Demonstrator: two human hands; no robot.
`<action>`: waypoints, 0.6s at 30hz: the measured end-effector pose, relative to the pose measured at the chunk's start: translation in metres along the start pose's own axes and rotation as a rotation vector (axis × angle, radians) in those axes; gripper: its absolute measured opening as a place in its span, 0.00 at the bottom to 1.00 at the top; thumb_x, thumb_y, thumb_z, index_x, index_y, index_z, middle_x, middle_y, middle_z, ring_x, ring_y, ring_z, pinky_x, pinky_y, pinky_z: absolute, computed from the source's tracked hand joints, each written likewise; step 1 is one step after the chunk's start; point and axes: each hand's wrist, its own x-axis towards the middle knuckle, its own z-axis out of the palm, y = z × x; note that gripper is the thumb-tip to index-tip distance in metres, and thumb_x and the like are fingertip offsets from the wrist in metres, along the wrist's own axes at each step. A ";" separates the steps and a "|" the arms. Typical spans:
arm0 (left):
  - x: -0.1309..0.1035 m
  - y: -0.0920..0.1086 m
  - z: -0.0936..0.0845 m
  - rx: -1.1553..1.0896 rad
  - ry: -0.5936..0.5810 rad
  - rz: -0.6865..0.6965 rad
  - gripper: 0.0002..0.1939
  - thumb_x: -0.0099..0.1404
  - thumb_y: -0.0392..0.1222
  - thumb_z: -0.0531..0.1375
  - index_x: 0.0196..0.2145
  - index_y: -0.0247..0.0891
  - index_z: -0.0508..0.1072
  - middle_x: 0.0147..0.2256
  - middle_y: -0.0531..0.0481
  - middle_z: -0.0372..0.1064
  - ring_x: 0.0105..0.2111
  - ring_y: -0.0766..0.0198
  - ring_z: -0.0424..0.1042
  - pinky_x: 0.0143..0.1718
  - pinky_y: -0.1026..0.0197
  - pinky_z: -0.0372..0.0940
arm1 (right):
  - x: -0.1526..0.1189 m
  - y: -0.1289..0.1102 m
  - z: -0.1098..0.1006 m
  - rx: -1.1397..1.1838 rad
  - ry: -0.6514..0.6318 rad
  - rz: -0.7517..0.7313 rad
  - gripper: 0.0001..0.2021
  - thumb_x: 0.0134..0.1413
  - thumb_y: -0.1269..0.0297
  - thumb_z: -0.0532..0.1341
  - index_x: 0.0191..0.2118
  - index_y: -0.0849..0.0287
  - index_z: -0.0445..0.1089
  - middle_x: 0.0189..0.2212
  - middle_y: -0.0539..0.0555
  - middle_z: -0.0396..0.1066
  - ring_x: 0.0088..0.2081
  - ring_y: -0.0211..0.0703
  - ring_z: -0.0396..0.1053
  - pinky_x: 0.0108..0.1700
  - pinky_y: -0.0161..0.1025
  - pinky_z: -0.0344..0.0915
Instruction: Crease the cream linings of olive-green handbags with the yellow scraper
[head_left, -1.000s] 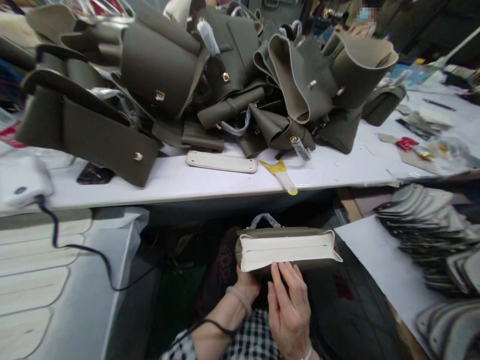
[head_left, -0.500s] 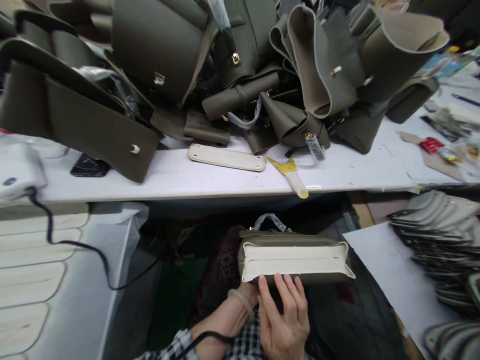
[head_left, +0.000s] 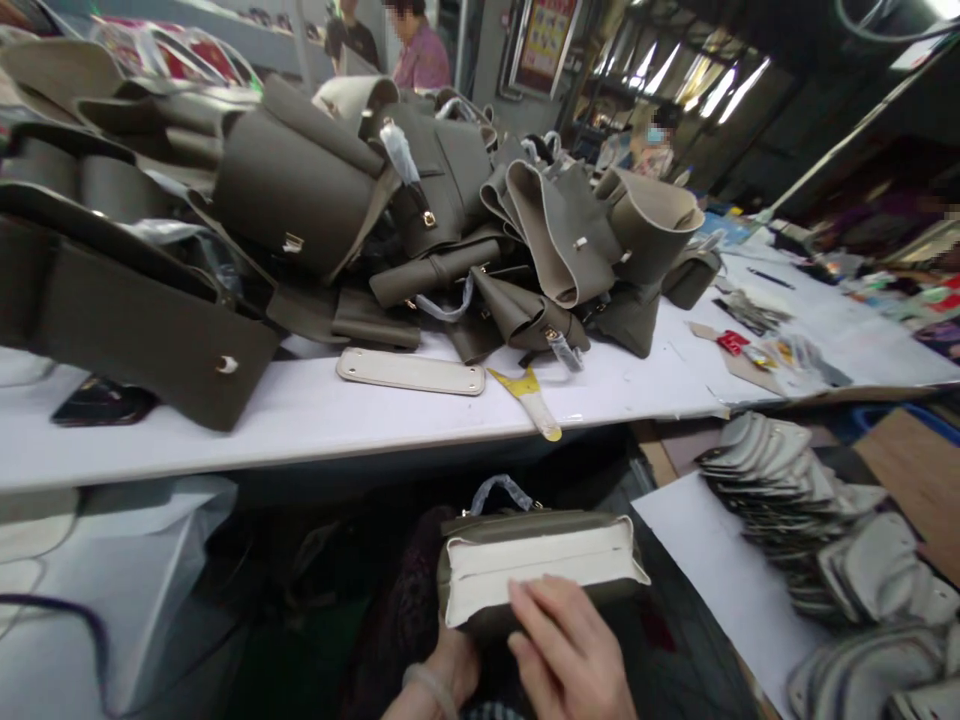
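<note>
An olive bag (head_left: pixel 547 528) rests on its side at my lap, its cream-coloured underside (head_left: pixel 525 565) facing me and its plastic-wrapped handle pointing away. My left hand (head_left: pixel 452 668), with a bracelet at the wrist, is at the bag's near left corner; its fingers are hidden beneath the bag. My right hand (head_left: pixel 566 640) lies over the near edge of the cream panel, fingertips touching it, fingers extended. On the white table ahead lie a cream strip with metal studs (head_left: pixel 409 372) and a yellow-and-white forked tool (head_left: pixel 531 402).
Many olive bags (head_left: pixel 300 190) are heaped along the table (head_left: pixel 300 430). A phone (head_left: pixel 105 400) lies at left. Stacked cream-and-dark pieces (head_left: pixel 795 510) stand at right, beside a white sheet. Plastic sheeting (head_left: pixel 172 530) covers the lower left. Several people are in the background.
The view has tilted up and shifted right, showing the room behind. My right hand has moved up onto the cream panel, its fingers reaching further over it.
</note>
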 end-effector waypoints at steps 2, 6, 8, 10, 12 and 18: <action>-0.003 0.002 -0.007 -0.004 0.036 0.005 0.28 0.60 0.66 0.57 0.50 0.47 0.75 0.44 0.45 0.77 0.51 0.47 0.72 0.51 0.49 0.67 | 0.040 0.033 -0.018 0.016 -0.075 0.203 0.16 0.66 0.69 0.53 0.56 0.62 0.67 0.45 0.60 0.72 0.47 0.46 0.70 0.49 0.40 0.70; -0.013 0.026 -0.028 0.159 0.176 0.104 0.25 0.56 0.58 0.62 0.44 0.37 0.75 0.39 0.40 0.78 0.45 0.46 0.76 0.48 0.48 0.68 | 0.127 0.115 -0.010 -0.159 -0.379 0.494 0.20 0.67 0.61 0.55 0.59 0.66 0.64 0.49 0.65 0.70 0.47 0.51 0.71 0.53 0.46 0.67; -0.017 0.053 -0.039 0.353 0.271 0.229 0.22 0.57 0.58 0.63 0.40 0.36 0.75 0.38 0.39 0.78 0.42 0.48 0.76 0.46 0.49 0.69 | 0.157 0.147 0.010 -0.165 -0.441 0.545 0.23 0.64 0.58 0.58 0.59 0.69 0.64 0.50 0.68 0.69 0.51 0.58 0.69 0.55 0.51 0.65; -0.020 0.087 -0.046 0.453 0.333 0.302 0.23 0.57 0.60 0.63 0.38 0.36 0.74 0.40 0.39 0.77 0.42 0.50 0.76 0.47 0.51 0.68 | 0.174 0.165 0.030 -0.144 -0.498 0.585 0.26 0.58 0.56 0.64 0.56 0.68 0.66 0.53 0.70 0.66 0.52 0.61 0.68 0.54 0.53 0.65; -0.024 0.125 -0.046 0.539 0.385 0.408 0.26 0.55 0.64 0.63 0.39 0.38 0.73 0.45 0.42 0.75 0.44 0.54 0.74 0.51 0.53 0.65 | 0.181 0.174 0.041 -0.099 -0.522 0.614 0.22 0.59 0.59 0.65 0.55 0.66 0.66 0.56 0.67 0.64 0.52 0.57 0.68 0.55 0.54 0.64; -0.034 0.205 0.032 1.052 -0.009 0.616 0.30 0.63 0.67 0.54 0.45 0.37 0.72 0.45 0.42 0.75 0.43 0.53 0.74 0.53 0.51 0.64 | 0.130 0.200 -0.006 0.114 -0.385 0.818 0.09 0.60 0.66 0.64 0.44 0.63 0.71 0.47 0.57 0.71 0.49 0.49 0.69 0.52 0.51 0.67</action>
